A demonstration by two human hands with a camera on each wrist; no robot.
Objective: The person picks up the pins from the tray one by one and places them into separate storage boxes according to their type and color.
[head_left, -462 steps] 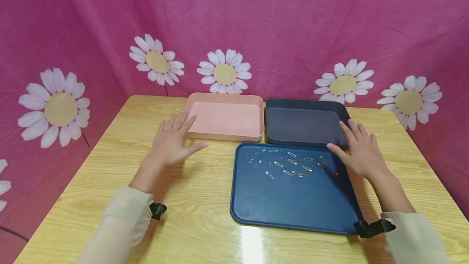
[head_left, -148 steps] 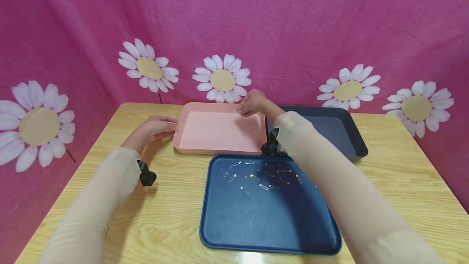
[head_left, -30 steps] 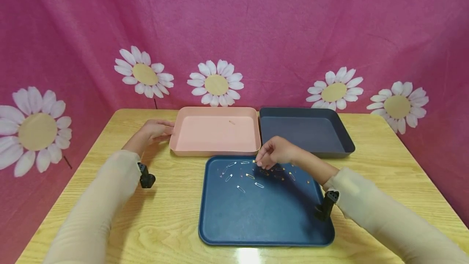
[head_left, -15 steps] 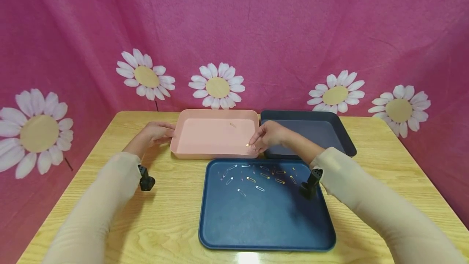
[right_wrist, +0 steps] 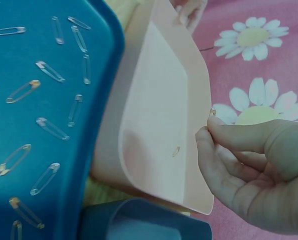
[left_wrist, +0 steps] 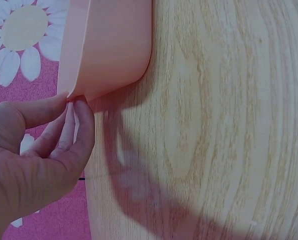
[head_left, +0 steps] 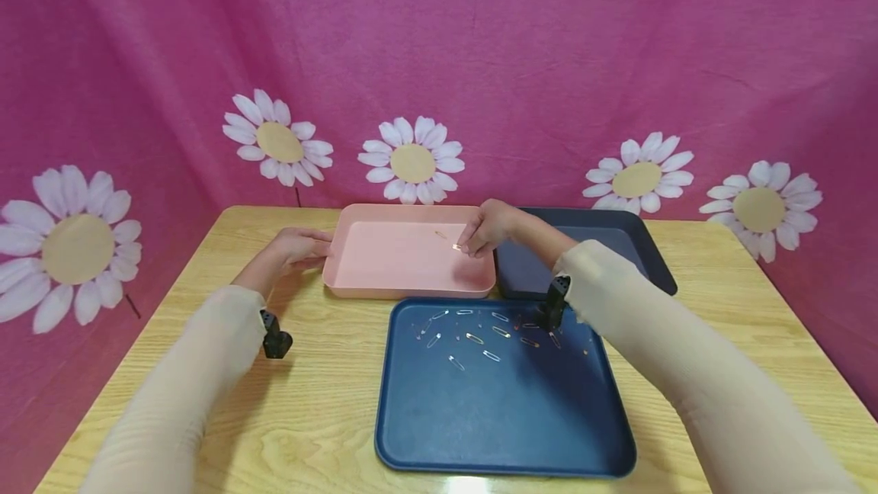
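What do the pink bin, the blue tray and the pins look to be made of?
Pink bin: probably moulded plastic, matte, with smooth walls and rounded corners; the left hand holds its edge. Blue tray: likely plastic, with a faintly speckled surface and a rolled rim. Pins: thin wire that glints silver and gold, so probably metal; the right hand pinches one.

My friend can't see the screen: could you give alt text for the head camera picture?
A person's right hand pinches a small gold safety pin over a pink tray, which the left hand steadies. More pins lie scattered on a blue tray nearer the person.

Head overview; wrist close-ups sharing pink tray [head_left: 343, 269]
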